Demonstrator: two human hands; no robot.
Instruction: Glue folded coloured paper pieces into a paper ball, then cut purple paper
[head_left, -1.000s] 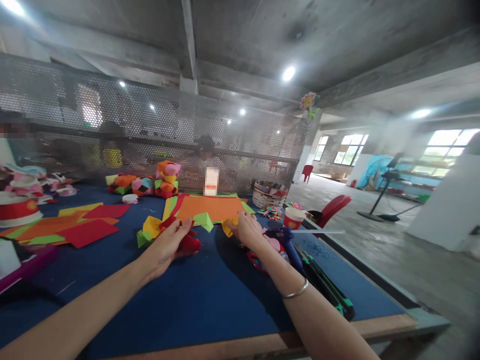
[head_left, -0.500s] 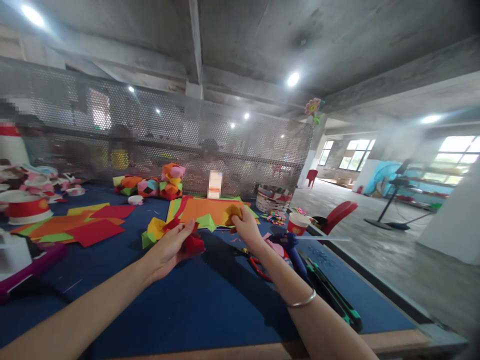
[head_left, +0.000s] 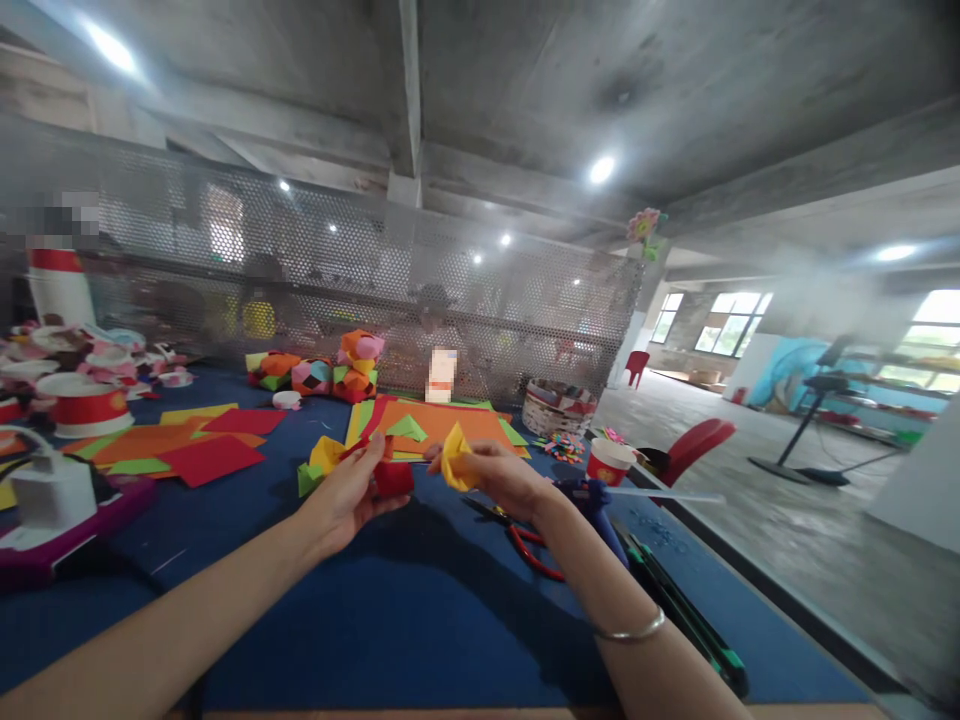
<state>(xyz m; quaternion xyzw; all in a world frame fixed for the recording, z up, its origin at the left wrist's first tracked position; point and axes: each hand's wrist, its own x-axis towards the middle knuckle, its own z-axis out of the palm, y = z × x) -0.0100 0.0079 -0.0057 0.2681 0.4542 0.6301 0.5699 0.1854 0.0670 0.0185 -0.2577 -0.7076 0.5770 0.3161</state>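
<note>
In my left hand [head_left: 346, 497] is a folded red paper piece [head_left: 394, 480], gripped between thumb and fingers. Just behind that hand a folded yellow paper piece [head_left: 325, 454] and a green one [head_left: 308, 480] show; whether they join the red one I cannot tell. My right hand [head_left: 502, 475] pinches a separate folded yellow paper piece [head_left: 456, 460], held upright a short way right of the red one. Beyond both hands lies a stack of coloured paper sheets [head_left: 442, 418], with a small folded green piece [head_left: 407, 429] on top.
Red-handled scissors [head_left: 531, 552], a blue glue gun [head_left: 598, 505] and a green-and-black tool [head_left: 690, 615] lie at right. A paper cup [head_left: 609, 461] and woven basket [head_left: 559, 407] stand behind. Loose sheets [head_left: 214, 460], folded paper balls [head_left: 358, 365] and a power strip [head_left: 82, 530] are left.
My right hand has come down from the paper stack and turned, bringing the yellow folded piece upright nearer the left hand. The left hand keeps its hold on the red piece. The view has shifted slightly left.
</note>
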